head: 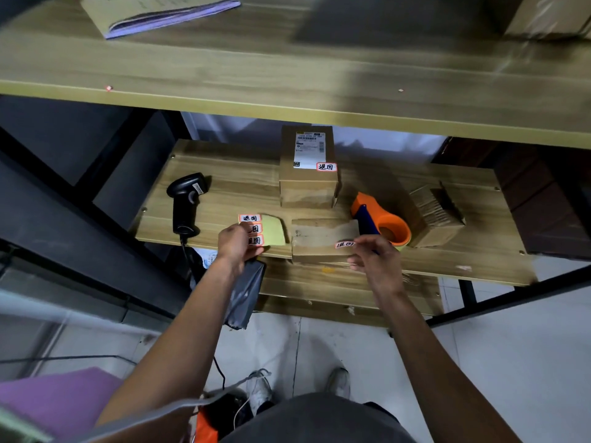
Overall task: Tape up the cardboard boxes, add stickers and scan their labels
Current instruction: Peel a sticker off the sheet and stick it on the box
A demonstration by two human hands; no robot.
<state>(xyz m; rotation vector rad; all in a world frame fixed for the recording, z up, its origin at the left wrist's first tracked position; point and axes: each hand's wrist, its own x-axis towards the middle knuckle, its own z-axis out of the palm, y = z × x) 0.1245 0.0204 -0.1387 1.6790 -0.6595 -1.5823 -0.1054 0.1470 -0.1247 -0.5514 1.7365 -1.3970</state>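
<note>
A single red-bordered sticker point(345, 244) is pinched between the thumb and fingertips of the right hand point(377, 262), the other fingers being loosely curled. It is held just above the flat cardboard box point(319, 233), which lies at the front edge of the lower shelf point(463, 251). The yellow sticker sheet point(271, 231), on which three more stickers are seen, is gripped by the left hand point(236, 243), just left of that box. A grey bag point(244, 292) is seen under the left hand; whether it is held cannot be told. Behind the flat box a taller box point(308, 187) is stood, its top covered by a white label point(308, 148) and an applied sticker point(326, 166). An orange tape dispenser point(383, 222) is placed to the right and a black scanner point(185, 199) to the left
</note>
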